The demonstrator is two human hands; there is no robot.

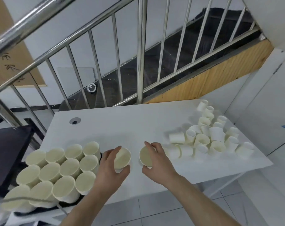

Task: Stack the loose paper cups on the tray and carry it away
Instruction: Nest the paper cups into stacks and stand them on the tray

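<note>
2 hands work over a white table (138, 121), each holding 1 paper cup tipped on its side with the open mouth toward the camera.

Left hand (111, 167): fingers and thumb curled round the left cup (122, 158), thumb under the base, fingers over the top wall. This cup sits just right of the upright group.

Right hand (156, 162): fingers and thumb curled round the right cup (146, 156), fingertips on the upper wall, thumb below. The 2 held cups lie near each other, mouths apart, not touching.

Upright cups (62, 168): a packed cluster at the table's left near corner, mouths up, set in touching rows on a dark tray (68, 202) whose edge shows beneath them. Exact count cannot be told; the nearest rows blur at the frame edge.

Loose cups (208, 136): a jumbled heap at the table's right side, many lying on their sides, some upright, some resting on others. The heap runs from beside the right hand to the far right corner.

Table detail: 1 round cable hole (75, 121) near the far left edge.

Surroundings: a steel stair railing (140, 49) behind the table, a dark staircase (179, 51) beyond it, a round robot vacuum (91, 87) leaning by the wall, a dark surface (6, 149) left of the table, pale floor tiles (154, 209) below.
</note>
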